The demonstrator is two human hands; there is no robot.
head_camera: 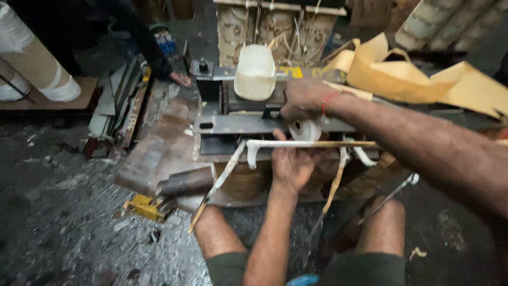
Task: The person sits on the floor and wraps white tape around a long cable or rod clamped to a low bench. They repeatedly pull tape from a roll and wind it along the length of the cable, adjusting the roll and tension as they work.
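While the person sits on the floor behind a transformer core [238, 124], the left hand [290, 167] is curled shut around a tape-wrapped lead [312, 143] that runs across mid-frame. The right hand [302, 100] closes on a white tape roll [305, 130] just above that lead, at the edge of the steel bracket. A cream plastic tub [255, 71] stands upright at top centre (yellow markings sit on the frame beside it). Crumpled yellow insulating paper [402, 74] fills the upper right; cardboard rolls [37, 66] lie upper left. Gritty floor at lower left holds a small yellow tool [143, 206].
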